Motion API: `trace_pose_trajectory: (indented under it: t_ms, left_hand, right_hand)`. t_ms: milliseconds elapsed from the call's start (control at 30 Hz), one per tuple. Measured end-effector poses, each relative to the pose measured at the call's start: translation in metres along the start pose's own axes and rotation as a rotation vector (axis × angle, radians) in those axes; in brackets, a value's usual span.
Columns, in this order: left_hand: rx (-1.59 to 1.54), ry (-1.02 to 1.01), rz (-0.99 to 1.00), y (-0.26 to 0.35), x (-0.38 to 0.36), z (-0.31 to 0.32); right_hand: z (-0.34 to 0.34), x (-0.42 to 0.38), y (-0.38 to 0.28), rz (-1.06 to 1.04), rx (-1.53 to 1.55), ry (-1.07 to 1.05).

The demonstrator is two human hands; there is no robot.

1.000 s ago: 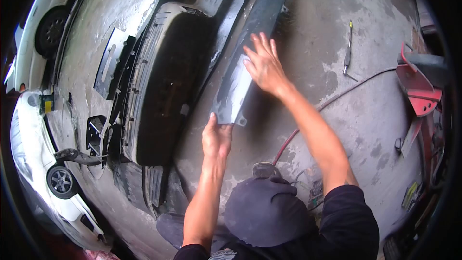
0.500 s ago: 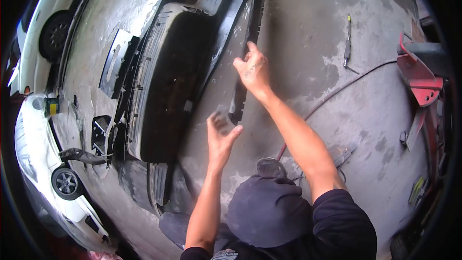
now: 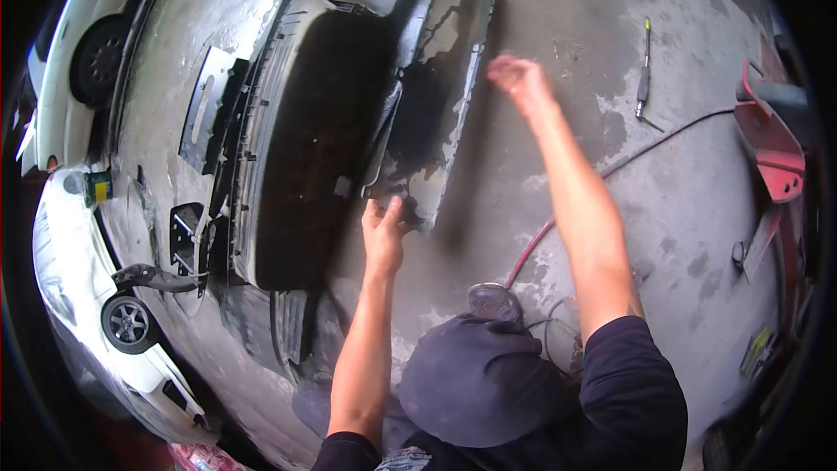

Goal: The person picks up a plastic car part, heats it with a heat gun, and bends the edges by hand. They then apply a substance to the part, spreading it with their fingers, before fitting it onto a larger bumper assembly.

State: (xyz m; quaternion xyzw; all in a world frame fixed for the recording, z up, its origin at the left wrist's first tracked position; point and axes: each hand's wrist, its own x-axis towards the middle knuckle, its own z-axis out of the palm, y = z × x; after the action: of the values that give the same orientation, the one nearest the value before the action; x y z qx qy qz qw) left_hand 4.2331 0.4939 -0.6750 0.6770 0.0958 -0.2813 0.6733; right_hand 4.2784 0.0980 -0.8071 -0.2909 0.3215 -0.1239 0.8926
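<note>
A long, glossy dark panel (image 3: 427, 113) stretches away in front of me, its face mottled with shiny and pale patches. My left hand (image 3: 384, 235) is closed at the near end of this panel, thumb and fingers at its left corner. To the right of the panel's long edge, my right hand (image 3: 526, 87) is raised with its fingers loosely extended and smeared by motion. It holds nothing that shows. Left of the panel lies a large dark moulded plastic part (image 3: 301, 148), with a row of small slots along its left edge.
A tool with a yellow-green tip (image 3: 646, 61) lies on the concrete at right. A red hose (image 3: 529, 250) runs to a round dark tool (image 3: 494, 301) by my cap. Red metal stands (image 3: 772, 153) are at far right. White cars (image 3: 78, 270) stand at left.
My left hand has closed on the panel's near end. My right hand has come away from its edge to the right. The panel has turned, showing more of its glossy face.
</note>
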Motion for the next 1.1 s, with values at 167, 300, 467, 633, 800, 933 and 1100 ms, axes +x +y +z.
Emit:
trace_pose_trajectory:
  t_ms: [167,300,467,633,800,933,1100]
  left_hand:
    - [0.0,0.027,-0.021,0.006,0.003,0.001]
    - [-0.062,-0.022,-0.044,0.003,-0.004,0.009]
    - [-0.139,-0.005,-0.053,0.005,-0.029,0.023]
    - [-0.059,0.007,-0.069,-0.015,-0.029,0.013]
    - [-0.043,0.007,-0.078,-0.018,0.007,0.023]
    - [-0.125,-0.072,-0.123,-0.045,0.05,0.007]
    - [-0.439,-0.203,-0.329,-0.016,0.051,0.034]
  right_hand:
    - [0.103,-0.096,0.02,-0.385,-0.095,0.156]
    - [0.161,-0.163,0.043,-0.732,-0.929,-0.092]
    - [0.142,-0.062,0.072,-0.892,-1.799,-0.077]
    - [0.135,0.007,0.033,-0.768,-1.787,0.124]
    - [0.121,-0.155,0.116,-0.733,-1.84,-0.33]
    - [0.118,-0.197,0.093,-0.644,-2.003,-0.726]
    - [0.107,-0.077,0.039,-0.726,-2.103,-0.196]
